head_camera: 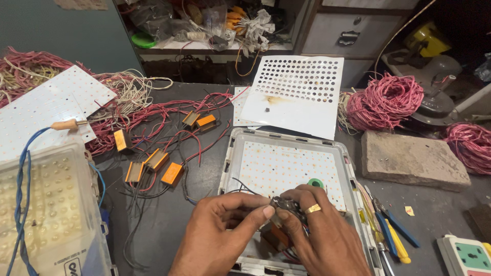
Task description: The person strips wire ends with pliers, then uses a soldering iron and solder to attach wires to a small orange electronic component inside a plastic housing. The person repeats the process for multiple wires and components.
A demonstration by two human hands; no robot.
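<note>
Both hands' fingers [266, 209] pinch dark wires [286, 204] over the LED tray [291, 166]; risk: wire slips, joint fails.

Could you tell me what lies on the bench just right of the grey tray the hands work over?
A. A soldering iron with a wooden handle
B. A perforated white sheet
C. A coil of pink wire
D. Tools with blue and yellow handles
D: the tools with blue and yellow handles lie right beside the tray, while both hands pinch a small dark part over it.
</note>
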